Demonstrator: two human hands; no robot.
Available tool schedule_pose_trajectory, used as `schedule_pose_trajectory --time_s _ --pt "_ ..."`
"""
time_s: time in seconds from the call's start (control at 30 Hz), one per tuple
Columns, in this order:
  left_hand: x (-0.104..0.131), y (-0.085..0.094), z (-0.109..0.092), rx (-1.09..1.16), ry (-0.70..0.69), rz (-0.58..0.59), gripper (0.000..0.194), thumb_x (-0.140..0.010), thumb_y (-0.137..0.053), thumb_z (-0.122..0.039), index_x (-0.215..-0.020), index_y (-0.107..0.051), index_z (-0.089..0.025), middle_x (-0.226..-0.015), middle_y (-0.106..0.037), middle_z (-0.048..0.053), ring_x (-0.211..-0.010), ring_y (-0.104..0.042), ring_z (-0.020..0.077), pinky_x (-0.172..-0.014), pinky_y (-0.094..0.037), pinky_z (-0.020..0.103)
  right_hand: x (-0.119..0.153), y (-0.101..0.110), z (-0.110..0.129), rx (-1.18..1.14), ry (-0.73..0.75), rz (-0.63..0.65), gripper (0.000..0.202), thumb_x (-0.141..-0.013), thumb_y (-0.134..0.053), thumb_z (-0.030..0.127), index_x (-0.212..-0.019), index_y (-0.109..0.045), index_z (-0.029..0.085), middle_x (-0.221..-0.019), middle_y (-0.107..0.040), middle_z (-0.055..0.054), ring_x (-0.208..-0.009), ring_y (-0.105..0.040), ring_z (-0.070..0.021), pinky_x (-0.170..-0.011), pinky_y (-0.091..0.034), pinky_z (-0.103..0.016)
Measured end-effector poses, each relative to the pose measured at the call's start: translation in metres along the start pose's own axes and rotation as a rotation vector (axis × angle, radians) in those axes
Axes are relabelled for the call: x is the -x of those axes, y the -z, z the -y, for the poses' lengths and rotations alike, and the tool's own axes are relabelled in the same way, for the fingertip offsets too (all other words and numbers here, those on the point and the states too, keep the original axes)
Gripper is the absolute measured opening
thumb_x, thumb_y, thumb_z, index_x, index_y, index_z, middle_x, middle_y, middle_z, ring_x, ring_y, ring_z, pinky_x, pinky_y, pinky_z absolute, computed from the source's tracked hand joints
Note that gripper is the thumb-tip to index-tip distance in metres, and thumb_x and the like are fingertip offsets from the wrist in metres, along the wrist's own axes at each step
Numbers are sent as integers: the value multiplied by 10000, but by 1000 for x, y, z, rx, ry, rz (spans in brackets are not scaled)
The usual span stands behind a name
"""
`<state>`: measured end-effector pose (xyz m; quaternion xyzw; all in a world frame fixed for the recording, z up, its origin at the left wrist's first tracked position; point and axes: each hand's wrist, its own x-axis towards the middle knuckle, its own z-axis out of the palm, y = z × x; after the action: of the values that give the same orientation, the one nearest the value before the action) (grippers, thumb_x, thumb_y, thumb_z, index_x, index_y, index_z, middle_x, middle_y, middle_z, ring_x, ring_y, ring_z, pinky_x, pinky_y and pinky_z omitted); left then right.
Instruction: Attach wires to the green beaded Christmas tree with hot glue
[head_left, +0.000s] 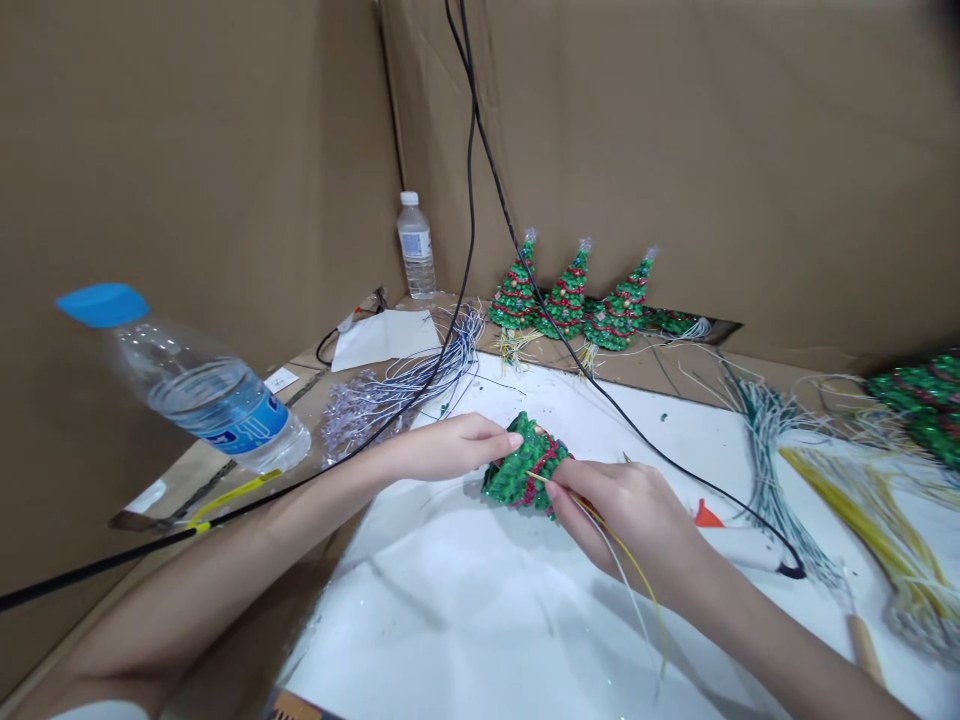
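Note:
My left hand (465,447) grips a small green Christmas tree ornament (517,470) with red garland, its thumb on the near side. The ornament lies tilted just above the white work surface (450,600). My right hand (630,520) is closed in a pinch on a thin yellow and white wire (626,555), at the ornament's right side. One wire end points across the ornament, and the loose tails hang below my right hand. Whether the wire enters the ornament cannot be made out.
Several finished-looking trees (564,300) stand at the back. Clear-tipped wires (367,400) lie left, with green wires (765,430) and yellow wires (870,510) right. A white corded tool (739,545) and a wooden handle (864,645) lie right. A black cable (480,130) hangs across; a water bottle (217,390) leans left.

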<state>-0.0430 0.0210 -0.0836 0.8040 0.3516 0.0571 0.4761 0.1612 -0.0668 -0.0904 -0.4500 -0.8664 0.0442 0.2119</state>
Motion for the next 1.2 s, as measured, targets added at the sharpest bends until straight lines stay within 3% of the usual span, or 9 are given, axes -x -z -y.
schedule_pose_trajectory --time_s 0.17,0.37,0.5,0.63,0.7,0.9,1.0,1.1,1.2 --pt "0 0 1 17 21 9 526 -854 -346 -630 -652 -465 -160 -651 -400 -17 -637 -373 128 -608 -348 254 6 6 -1 33 33 -48 225 -882 -481 298 -683 -508 197 -488 -454 62 -407 -405 -85 -464 -209 -261" --pt "1 -1 -3 21 58 -11 512 -869 -343 -610 -648 -457 -163 -652 -418 -20 -659 -390 131 -646 -359 259 6 9 0 51 69 -56 222 -855 -388 136 -669 -495 192 -510 -490 38 -425 -419 -90 -487 -228 -269" --pt "1 -2 -2 12 69 -8 509 -879 -339 -597 -651 -474 -162 -674 -466 -12 -684 -419 140 -672 -367 262 2 0 0 93 0 18 261 -893 -381 190 -651 -480 201 -504 -503 41 -402 -412 -88 -468 -207 -273" --pt "0 -2 0 13 65 4 532 -889 -335 -598 -746 -573 -145 -766 -568 13 -740 -470 155 -705 -388 256 5 1 1 -27 -97 -149 162 -860 -546 343 -777 -519 206 -514 -490 73 -389 -392 -73 -434 -248 -231" --pt "0 -2 1 13 65 7 535 -895 -331 -591 -768 -591 -141 -786 -588 20 -749 -480 158 -713 -392 256 7 5 3 -153 -97 -232 118 -864 -567 313 -900 -532 206 -565 -532 72 -415 -425 -68 -440 -298 -206" --pt "0 -2 2 14 65 12 550 -886 -335 -614 -741 -587 -147 -772 -582 12 -744 -479 158 -710 -396 251 7 16 10 -320 -26 -317 15 -888 -548 200 -899 -547 211 -672 -606 31 -497 -509 -73 -477 -390 -192" --pt "-1 -3 2 28 60 18 551 -885 -327 -619 -721 -571 -153 -765 -578 4 -738 -476 150 -719 -400 248 6 16 10 -313 -47 -364 100 -898 -537 198 -997 -523 205 -671 -607 42 -477 -503 -65 -464 -405 -183" --pt "-1 -3 2 33 66 14 548 -873 -342 -632 -690 -546 -157 -752 -566 0 -736 -470 149 -712 -398 248 6 16 10 -236 -43 -339 51 -919 -493 176 -922 -527 213 -639 -575 53 -468 -481 -59 -477 -400 -188" --pt "0 -2 1 35 70 10 544 -872 -345 -630 -711 -555 -155 -765 -568 6 -757 -475 157 -718 -397 254 8 14 9 -258 -52 -355 131 -909 -517 176 -1030 -480 210 -714 -618 38 -471 -500 -59 -470 -410 -191"
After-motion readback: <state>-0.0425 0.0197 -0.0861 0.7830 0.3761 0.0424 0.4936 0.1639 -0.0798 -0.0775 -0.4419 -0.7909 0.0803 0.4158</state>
